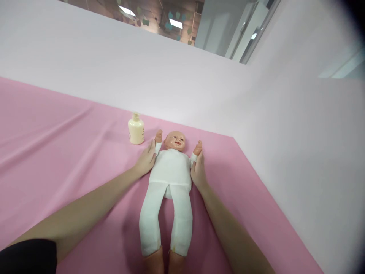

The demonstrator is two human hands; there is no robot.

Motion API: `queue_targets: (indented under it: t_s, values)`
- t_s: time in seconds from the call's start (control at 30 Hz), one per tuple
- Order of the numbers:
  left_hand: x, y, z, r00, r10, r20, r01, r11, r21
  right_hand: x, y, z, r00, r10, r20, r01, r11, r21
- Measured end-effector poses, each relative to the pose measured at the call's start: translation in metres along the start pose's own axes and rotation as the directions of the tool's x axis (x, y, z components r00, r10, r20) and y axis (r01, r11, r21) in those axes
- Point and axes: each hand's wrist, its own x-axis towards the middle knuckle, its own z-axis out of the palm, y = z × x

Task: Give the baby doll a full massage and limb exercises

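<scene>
A baby doll (170, 171) in a white top and white trousers lies on its back on a pink cloth (57, 152), head away from me and both arms raised. My left hand (146, 160) rests against the doll's sleeve and side on the left. My right hand (199, 171) lies flat against its other side, fingertips at the sleeve cuff. Neither hand closes around the doll; the fingers are extended along its body. The doll's bare feet reach the bottom edge of the view.
A cream pump bottle (136, 129) stands upright on the cloth just left of the doll's head. White partition walls (299, 152) run along the back and the right side, meeting in a corner behind the doll.
</scene>
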Motion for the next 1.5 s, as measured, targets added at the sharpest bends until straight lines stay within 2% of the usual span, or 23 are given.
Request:
queue_targets:
  t_s: [0.07,0.27,0.53,0.77,0.97,1.17,1.3,1.5]
  values:
    - [0.000,0.000,0.000,0.999,-0.032,0.022,0.032,0.999,0.023,0.000,0.003,0.000,1.000,-0.004,0.017,0.004,1.000,-0.008]
    - [0.000,0.002,-0.004,0.993,-0.109,0.037,0.106,0.992,0.064,-0.002,0.016,0.002,0.980,0.192,0.047,-0.192,0.981,-0.010]
    - [-0.001,0.004,-0.008,0.983,-0.179,0.040,0.175,0.980,0.099,0.001,0.018,0.000,0.981,0.190,0.046,-0.190,0.982,-0.004]
    - [0.000,0.006,-0.008,0.974,-0.214,0.070,0.201,0.966,0.164,0.000,0.017,-0.001,0.959,0.279,0.050,-0.280,0.960,0.021]
    - [0.000,0.008,-0.009,0.964,-0.253,0.082,0.234,0.953,0.192,0.001,0.014,-0.003,0.913,0.398,0.095,-0.394,0.917,-0.054]
    - [-0.001,0.006,-0.008,0.971,-0.224,0.081,0.211,0.966,0.148,0.000,0.015,-0.001,0.943,0.325,0.064,-0.330,0.939,0.097]
    - [-0.001,0.008,-0.009,0.984,-0.180,0.010,0.178,0.980,0.092,-0.001,0.008,-0.002,0.964,0.264,0.038,-0.266,0.946,0.187]
    - [-0.001,0.013,-0.011,0.990,-0.070,-0.118,0.070,0.998,-0.007,-0.001,0.000,-0.002,0.987,0.146,-0.070,-0.125,0.961,0.245]
